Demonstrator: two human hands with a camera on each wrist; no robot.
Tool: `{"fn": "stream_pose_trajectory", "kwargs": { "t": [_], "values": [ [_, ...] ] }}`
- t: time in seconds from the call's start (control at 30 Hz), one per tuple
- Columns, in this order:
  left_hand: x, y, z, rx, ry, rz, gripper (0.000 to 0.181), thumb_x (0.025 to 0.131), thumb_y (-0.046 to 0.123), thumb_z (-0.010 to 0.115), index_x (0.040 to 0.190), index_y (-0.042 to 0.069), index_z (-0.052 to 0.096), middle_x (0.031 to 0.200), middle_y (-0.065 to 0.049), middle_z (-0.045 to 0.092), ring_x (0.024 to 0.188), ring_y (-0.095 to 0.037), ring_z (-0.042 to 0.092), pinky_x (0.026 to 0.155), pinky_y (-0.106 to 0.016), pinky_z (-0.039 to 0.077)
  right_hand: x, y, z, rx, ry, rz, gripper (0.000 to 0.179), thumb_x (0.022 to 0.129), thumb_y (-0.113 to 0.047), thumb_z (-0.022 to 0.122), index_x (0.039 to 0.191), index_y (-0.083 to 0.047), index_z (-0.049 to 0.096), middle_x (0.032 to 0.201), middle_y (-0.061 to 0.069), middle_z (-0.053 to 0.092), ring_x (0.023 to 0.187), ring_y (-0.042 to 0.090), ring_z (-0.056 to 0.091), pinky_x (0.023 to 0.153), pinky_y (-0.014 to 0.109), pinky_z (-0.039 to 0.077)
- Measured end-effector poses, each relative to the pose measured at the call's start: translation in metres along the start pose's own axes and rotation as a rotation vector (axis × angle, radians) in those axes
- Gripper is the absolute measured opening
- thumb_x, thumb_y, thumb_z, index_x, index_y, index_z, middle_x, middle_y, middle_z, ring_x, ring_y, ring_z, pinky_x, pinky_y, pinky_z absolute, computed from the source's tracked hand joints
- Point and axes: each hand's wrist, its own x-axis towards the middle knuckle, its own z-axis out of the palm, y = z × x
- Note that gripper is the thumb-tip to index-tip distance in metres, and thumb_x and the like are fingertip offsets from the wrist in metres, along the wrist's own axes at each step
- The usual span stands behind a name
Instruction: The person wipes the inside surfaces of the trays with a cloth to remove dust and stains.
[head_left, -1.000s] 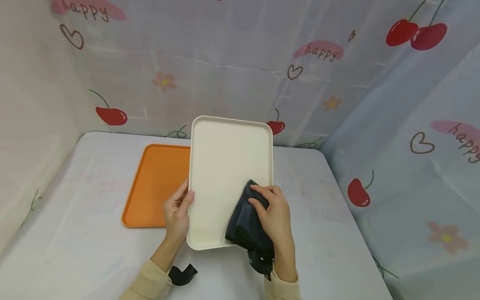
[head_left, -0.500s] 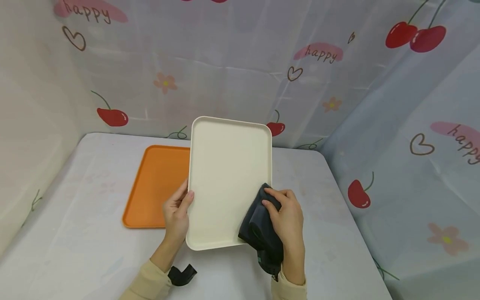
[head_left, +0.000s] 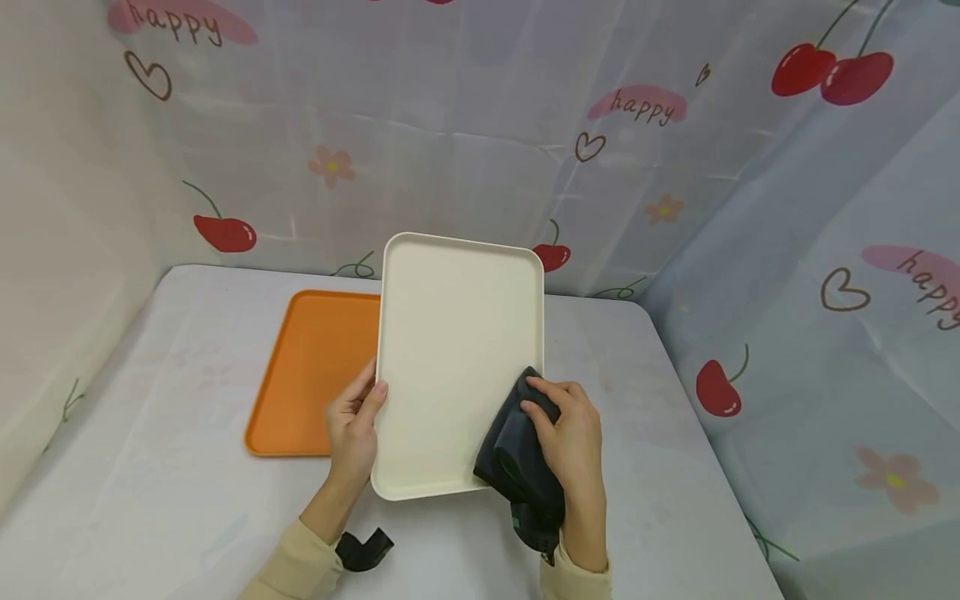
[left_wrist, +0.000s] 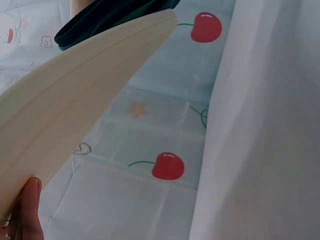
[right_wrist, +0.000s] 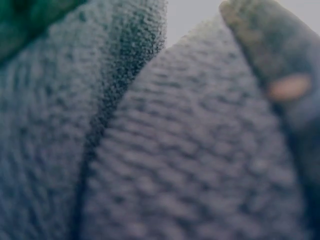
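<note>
A cream rectangular tray (head_left: 457, 350) is held up, tilted toward me, above the table. My left hand (head_left: 354, 429) grips its left edge, thumb on the front and fingers behind. In the left wrist view, the underside of the tray (left_wrist: 65, 110) shows, with fingertips (left_wrist: 31, 200) against it. My right hand (head_left: 573, 437) pinches a folded dark grey cloth (head_left: 517, 450) lying against the tray's lower right corner. The right wrist view is filled by the blurred, textured cloth (right_wrist: 190, 140), with part of a finger at its upper right.
An orange tray (head_left: 315, 375) lies on the white-covered table (head_left: 660, 467), behind and left of the cream tray, which partly hides it. A patterned curtain (head_left: 465, 125) with cherries stands at the back and right. Black wrist cameras sit by both wrists.
My right hand and the cloth have moved right, toward the cream tray's lower right edge, then shifted back very slightly. The left hand and the tray have hardly moved.
</note>
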Motion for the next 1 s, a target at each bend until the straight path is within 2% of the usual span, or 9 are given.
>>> {"fn": "stream_pose_trajectory", "kwargs": {
  "t": [0.47,1.0],
  "values": [
    [0.001,-0.001,-0.001,-0.021,-0.018,-0.019,0.041,0.097,-0.002,0.052,0.136,-0.013,0.047,0.112,0.012,0.070,0.093,-0.003,0.066,0.078,-0.017,0.057,-0.002,-0.011,0.006,0.001,0.029,-0.053,0.035,0.080,-0.015,0.080,0.115,-0.013,0.074,0.097,0.010,0.065,0.092,0.028,0.064,0.077,0.044,0.054],
    [0.003,-0.001,-0.001,-0.014,-0.020,-0.029,0.041,0.097,-0.002,0.051,0.137,-0.013,0.046,0.112,0.014,0.069,0.093,-0.002,0.065,0.077,-0.016,0.056,-0.008,-0.048,0.026,0.032,-0.022,-0.186,0.035,0.077,-0.013,0.082,0.112,-0.014,0.076,0.092,0.003,0.063,0.081,0.017,0.061,0.066,0.029,0.050]
  ]
}}
